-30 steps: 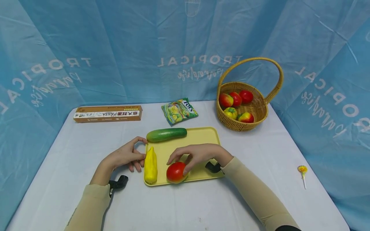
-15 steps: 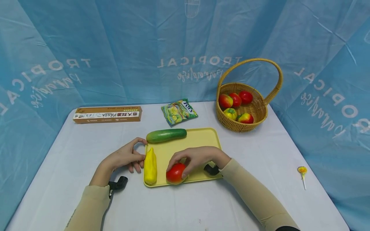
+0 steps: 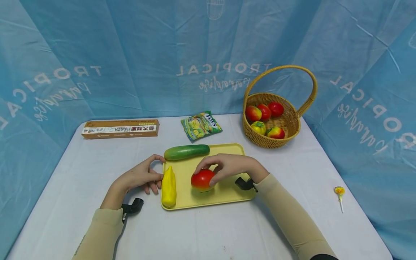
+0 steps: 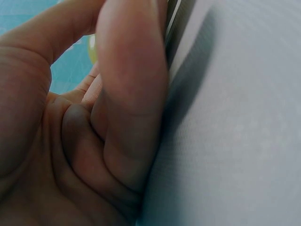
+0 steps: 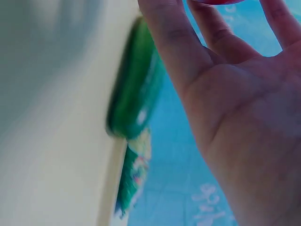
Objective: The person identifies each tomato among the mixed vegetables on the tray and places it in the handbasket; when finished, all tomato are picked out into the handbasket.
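Note:
In the head view my right hand (image 3: 229,167) grips a red tomato (image 3: 202,180) between thumb and fingers, its yellowish underside turned down. A shadow lies below the tomato on the pale yellow tray (image 3: 211,205). My left hand (image 3: 141,174) is at the tray's left rim, fingers loosely bent, thumb and index fingertips right at the edge. Close to that hand, a yellow banana-shaped vegetable (image 3: 169,187) lies along the tray's left side. A green cucumber (image 3: 186,152) lies along the back edge. In the right wrist view only a red sliver of the tomato shows above the fingers.
A wicker basket (image 3: 271,142) with several red and yellow fruits and vegetables stands at the back right, its tall handle upright. Behind the tray lie a green snack packet (image 3: 201,125) and a pasta box (image 3: 120,129). A lollipop (image 3: 339,195) lies far right.
My right hand has closed its fingers on the tomato and moved it up and slightly right, toward the tray's middle. My left hand stays at the rim.

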### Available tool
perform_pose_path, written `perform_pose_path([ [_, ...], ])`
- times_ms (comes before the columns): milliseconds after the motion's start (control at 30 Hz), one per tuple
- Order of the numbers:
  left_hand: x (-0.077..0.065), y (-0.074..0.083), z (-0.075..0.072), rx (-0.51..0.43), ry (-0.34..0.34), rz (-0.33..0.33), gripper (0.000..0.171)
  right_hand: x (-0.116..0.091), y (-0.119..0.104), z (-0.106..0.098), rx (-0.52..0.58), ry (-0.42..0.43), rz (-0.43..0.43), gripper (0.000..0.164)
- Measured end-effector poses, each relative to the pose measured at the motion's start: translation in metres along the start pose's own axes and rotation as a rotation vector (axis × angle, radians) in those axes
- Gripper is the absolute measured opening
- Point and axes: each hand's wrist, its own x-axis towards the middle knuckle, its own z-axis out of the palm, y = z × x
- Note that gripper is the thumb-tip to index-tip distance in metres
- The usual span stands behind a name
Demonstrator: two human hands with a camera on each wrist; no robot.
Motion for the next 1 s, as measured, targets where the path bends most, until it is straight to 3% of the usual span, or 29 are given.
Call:
perform_pose_path([
  [333,-0.001,0.000,0.000,-0.003,0.001,-0.004,0.066,-0.036,-0.007,-0.031,0.089,0.210,-0.020,0.050],
  [500,-0.002,0.000,0.001,-0.004,0.006,-0.019,0.067,-0.056,-0.004,-0.045,0.129,0.361,0.006,0.048],
  [1000,-0.002,0.001,0.002,0.013,0.009,-0.015,0.066,-0.124,0.028,-0.099,0.176,1.052,0.203,0.058],
])
